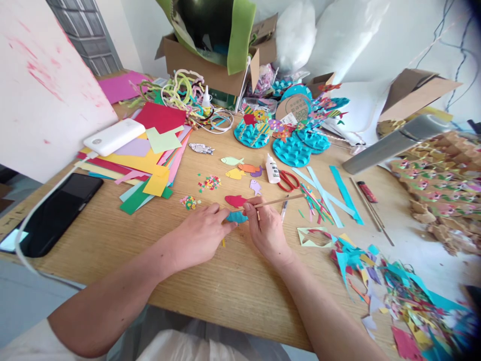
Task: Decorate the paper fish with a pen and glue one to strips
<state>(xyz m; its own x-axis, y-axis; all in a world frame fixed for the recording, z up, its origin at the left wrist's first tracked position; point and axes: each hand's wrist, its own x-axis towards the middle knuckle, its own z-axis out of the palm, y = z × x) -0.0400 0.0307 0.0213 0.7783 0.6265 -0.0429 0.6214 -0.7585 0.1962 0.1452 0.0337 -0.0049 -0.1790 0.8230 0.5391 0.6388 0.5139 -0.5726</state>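
A thin wooden stick [282, 200] is pinched between the thumb and fingers of my right hand [267, 231], its long end pointing right. Under my left hand's fingertips, a blue paper fish [237, 217] is held at the table surface; my left hand [201, 233] has thumb and fingers closed at its left edge. Just beyond lies a red paper fish [235, 201]. Farther back are orange [248, 168], yellow [235, 174], green [231, 161] and purple [255, 187] paper fish. Small piles of paper confetti [210, 183] sit left of them.
A white glue bottle [272, 169] and red-handled scissors [288, 181] lie beyond my right hand. Coloured paper sheets [161, 120], a power bank [113, 137] and a phone [56, 213] are at left. Paper scraps [409, 296] and a grey flask [394, 144] are at right.
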